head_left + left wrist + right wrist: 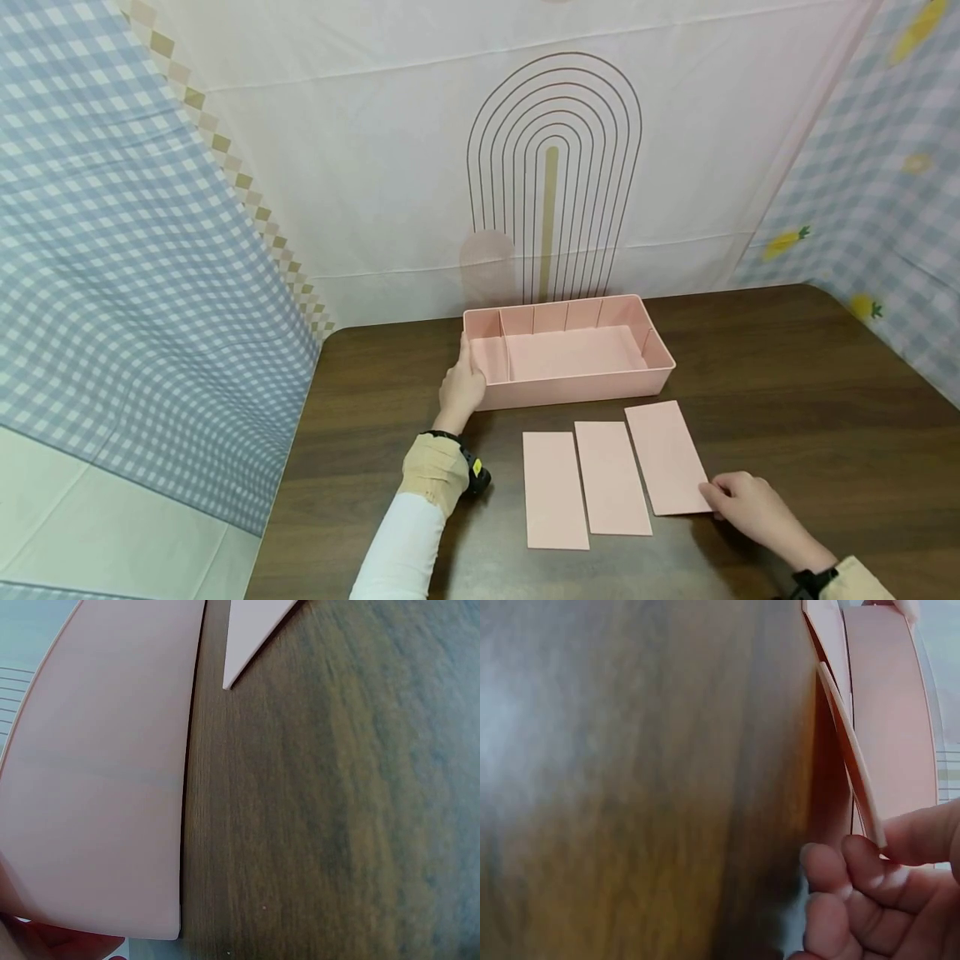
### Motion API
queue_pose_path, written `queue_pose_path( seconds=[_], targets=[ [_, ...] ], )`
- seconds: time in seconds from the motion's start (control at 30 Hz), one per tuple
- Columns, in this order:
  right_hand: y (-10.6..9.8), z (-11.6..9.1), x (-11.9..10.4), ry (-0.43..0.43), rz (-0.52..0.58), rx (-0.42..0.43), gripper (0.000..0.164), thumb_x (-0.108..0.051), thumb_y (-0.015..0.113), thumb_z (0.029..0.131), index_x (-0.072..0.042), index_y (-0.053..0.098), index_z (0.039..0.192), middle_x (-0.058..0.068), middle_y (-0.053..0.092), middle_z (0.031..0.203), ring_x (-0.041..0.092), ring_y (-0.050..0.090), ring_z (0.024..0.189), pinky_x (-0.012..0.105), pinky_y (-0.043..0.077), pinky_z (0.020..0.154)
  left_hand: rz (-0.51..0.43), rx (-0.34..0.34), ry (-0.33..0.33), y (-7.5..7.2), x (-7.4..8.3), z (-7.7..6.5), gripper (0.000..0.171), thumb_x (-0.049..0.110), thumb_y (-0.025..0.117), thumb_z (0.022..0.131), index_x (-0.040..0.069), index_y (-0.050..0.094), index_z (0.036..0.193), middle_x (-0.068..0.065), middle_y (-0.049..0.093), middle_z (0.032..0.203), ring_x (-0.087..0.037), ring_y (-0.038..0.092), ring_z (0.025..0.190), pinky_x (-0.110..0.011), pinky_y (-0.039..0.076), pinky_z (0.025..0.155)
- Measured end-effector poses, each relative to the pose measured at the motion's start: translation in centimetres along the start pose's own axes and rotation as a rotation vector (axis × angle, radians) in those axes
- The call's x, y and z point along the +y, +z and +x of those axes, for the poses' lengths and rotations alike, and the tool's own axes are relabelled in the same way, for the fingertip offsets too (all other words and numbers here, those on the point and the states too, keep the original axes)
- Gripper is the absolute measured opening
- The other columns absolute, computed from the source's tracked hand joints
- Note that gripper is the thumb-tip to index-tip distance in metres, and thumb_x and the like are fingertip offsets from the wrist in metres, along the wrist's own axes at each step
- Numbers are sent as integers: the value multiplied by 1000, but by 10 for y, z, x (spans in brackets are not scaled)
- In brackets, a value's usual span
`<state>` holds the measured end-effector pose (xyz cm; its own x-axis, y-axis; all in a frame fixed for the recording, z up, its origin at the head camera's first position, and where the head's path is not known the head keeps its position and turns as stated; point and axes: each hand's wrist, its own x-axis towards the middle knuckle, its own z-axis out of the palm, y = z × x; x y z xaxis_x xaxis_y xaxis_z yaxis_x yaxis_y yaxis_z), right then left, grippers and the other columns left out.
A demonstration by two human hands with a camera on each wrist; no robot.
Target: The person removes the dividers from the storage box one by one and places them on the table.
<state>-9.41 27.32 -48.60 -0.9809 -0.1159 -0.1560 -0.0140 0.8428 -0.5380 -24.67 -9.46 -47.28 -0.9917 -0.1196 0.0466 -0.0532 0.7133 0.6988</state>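
Note:
A shallow pink divided box [577,389] stands at the back of the table, with a narrow compartment at its left end. My left hand [461,385] holds that left end, its fingers along the outer side. In the left wrist view the box wall [97,772] fills the left part, fingers partly hidden at its corner. With thumb and fingers my right hand [752,507] pinches the near right corner of the rightmost flat pink panel [667,458]. The right wrist view shows this panel [849,754] edge-on, tilted with the pinched end raised.
Two more flat pink panels, a left one [556,492] and a middle one [613,477], lie side by side on the dark wooden table [360,500]. Behind the box hangs a white cloth [390,175] with an arch print. Blue checked cloth [135,217] hangs at the left.

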Motion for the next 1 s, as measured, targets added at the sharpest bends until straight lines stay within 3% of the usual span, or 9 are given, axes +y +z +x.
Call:
queue_pose_path(
  seconds=[0.33, 1.0],
  targets=[
    [-4, 1, 2, 7, -33, -78, 29, -16, 50, 88, -11, 46, 60, -2, 47, 55, 15, 41, 52, 33, 35, 53, -8, -1, 1, 0, 1, -1, 60, 12, 36, 92, 20, 11, 146, -10, 49, 64, -20, 44, 48, -35, 33, 42],
    [-3, 5, 2, 32, -84, -103, 29, -17, 50, 89, -10, 47, 61, -1, 45, 56, 15, 40, 52, 33, 35, 51, -3, 5, -2, 1, -1, 0, 61, 12, 38, 91, 21, 11, 146, -10, 50, 65, -21, 44, 49, -35, 34, 44]
  ],
)
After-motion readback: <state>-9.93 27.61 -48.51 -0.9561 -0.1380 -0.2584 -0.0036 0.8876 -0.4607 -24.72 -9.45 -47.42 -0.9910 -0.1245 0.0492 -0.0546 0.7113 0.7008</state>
